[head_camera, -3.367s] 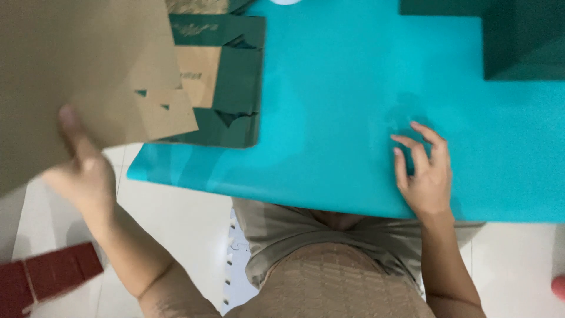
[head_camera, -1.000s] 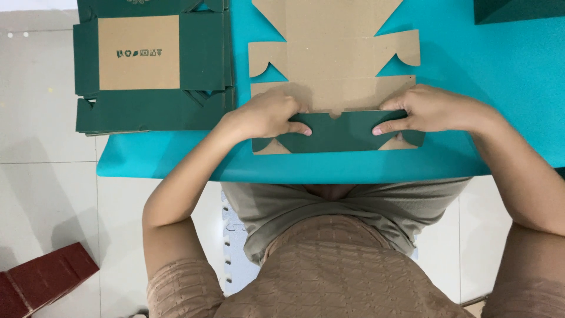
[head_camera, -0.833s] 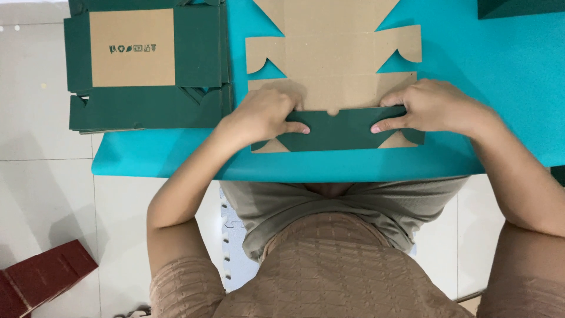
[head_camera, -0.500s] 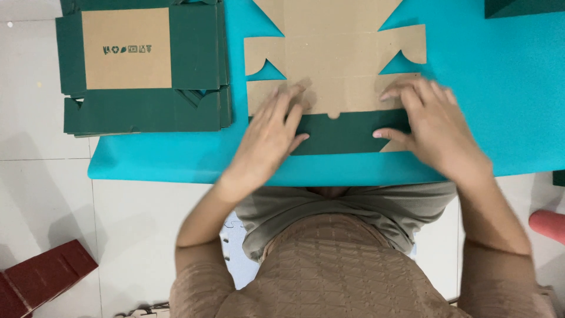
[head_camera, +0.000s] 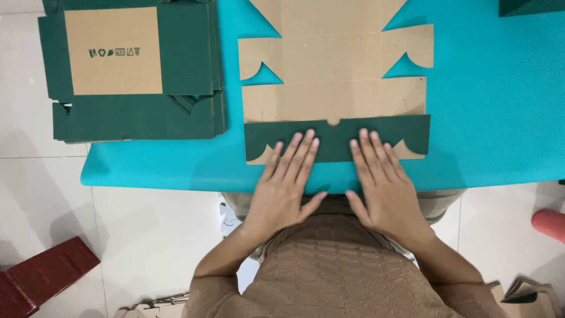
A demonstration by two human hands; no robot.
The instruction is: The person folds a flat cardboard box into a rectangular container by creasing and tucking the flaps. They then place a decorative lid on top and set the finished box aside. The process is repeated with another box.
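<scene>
A flat cardboard box blank (head_camera: 335,65) lies brown side up on the teal table (head_camera: 488,118). Its near flap (head_camera: 400,132) is folded over, showing a dark green face. My left hand (head_camera: 288,182) lies flat, palm down, with its fingertips resting on the left half of that green flap. My right hand (head_camera: 382,182) lies flat beside it, fingers spread on the flap's right half. Both palms extend past the table's near edge. Neither hand holds anything.
A stack of flat green box blanks (head_camera: 132,73) with a brown panel on top sits at the table's left end, overhanging it. A dark red box (head_camera: 41,277) lies on the white tile floor at lower left. A pink object (head_camera: 550,224) shows at the right edge.
My hands have drawn back from gripping the flap's ends and now lie flat with fingers on the folded green flap, close together near its middle. The blank sits where it did.
</scene>
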